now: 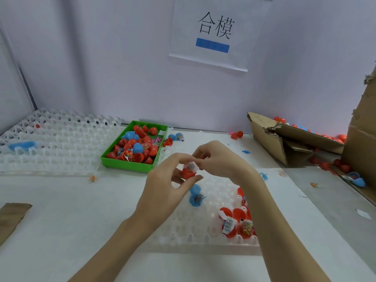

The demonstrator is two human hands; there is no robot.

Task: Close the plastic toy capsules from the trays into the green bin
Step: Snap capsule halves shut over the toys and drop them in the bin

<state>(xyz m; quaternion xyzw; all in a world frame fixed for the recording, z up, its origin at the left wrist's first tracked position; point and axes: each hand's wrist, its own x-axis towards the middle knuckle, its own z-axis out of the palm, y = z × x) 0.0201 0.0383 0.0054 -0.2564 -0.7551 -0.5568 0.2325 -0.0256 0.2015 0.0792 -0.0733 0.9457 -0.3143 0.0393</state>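
Observation:
My left hand [171,180] and my right hand [218,159] meet above the near clear tray [183,231], both pinching one red capsule [188,173] with a white paper slip at its top. A blue open capsule [195,197] lies in the tray just below the hands. Several red open capsules [237,222] with paper slips stand in the tray's right cells. The green bin [130,164] sits behind and to the left, filled with several red and blue capsules.
A stack of clear trays [50,139] lies at the left with a blue piece on it. Torn cardboard boxes [284,139] with loose red capsules stand at the right. A paper sign [215,31] hangs on the back wall. A cardboard scrap [12,216] lies near left.

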